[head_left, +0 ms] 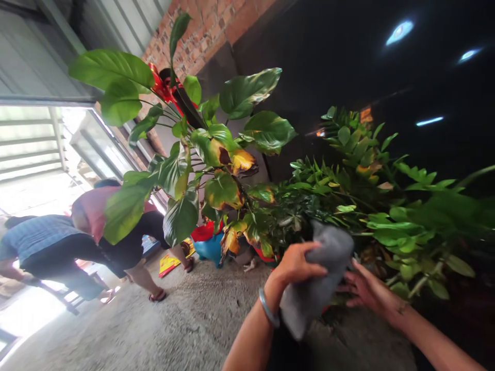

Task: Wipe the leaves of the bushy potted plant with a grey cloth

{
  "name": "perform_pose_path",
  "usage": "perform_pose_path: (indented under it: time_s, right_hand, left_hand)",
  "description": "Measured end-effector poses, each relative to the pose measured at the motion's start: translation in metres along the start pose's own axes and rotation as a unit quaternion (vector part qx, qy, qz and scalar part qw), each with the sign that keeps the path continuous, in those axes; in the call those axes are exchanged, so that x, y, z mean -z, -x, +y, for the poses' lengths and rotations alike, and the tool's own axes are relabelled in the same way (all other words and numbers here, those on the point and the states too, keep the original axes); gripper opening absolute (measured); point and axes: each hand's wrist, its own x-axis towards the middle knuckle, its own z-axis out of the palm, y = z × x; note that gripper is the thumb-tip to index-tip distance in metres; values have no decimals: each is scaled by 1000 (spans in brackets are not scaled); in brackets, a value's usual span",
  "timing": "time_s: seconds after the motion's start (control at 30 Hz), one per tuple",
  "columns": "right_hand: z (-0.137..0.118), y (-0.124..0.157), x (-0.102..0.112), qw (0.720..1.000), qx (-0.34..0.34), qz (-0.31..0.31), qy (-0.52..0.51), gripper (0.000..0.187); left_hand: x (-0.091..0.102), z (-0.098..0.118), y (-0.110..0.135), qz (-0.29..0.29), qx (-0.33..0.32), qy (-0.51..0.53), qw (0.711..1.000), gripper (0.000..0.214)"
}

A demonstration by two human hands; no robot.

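My left hand [296, 265] is closed on a grey cloth [319, 281], which hangs down over my wrist with its bangle. My right hand [363, 288] lies under the cloth's right side, fingers stretched out towards it and touching it. Both hands are held up against the small-leaved green plant [390, 216] on the right. To the left stands a tall plant with big green and yellowing leaves [209, 159] in a blue pot [211, 247]; a red ribbon [162, 87] is tied near its top.
Two people [96, 237] bend over at the left on the concrete floor [185, 324]. Behind the plants are a dark glossy wall [348, 67] and a brick wall [204, 36]. Yellow and red paper [168, 264] lies on the floor.
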Motion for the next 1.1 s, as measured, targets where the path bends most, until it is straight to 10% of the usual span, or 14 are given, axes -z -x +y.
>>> perform_pose_path:
  time_s: [0.13,0.37,0.5,0.63,0.8,0.93,1.1]
  right_hand:
    - [8,3,-1,999,-1,16,30,40]
    - [-4,3,-6,999,-13,48,-6,55]
    - [-1,2,1,999,-18,17,-36,57]
    - [4,2,6,999,11,26,-34,56]
    - [0,-2,6,999,-21,40,6,56]
    - [-1,-7,11,999,-12,14,37,52]
    - [3,-6,16,997,4,-17,74,50]
  left_hand:
    - [19,-1,30,-152,40,-45,986,48]
    - [7,17,-11,127,-106,66,984,56]
    - [-7,-4,5,-15,-9,-53,998,56]
    - [27,-2,48,-126,46,-80,988,50]
    - [78,21,45,202,-20,77,976,61]
    - [58,3,34,347,-8,24,937,54]
    - [16,-34,77,-8,146,-50,988,44]
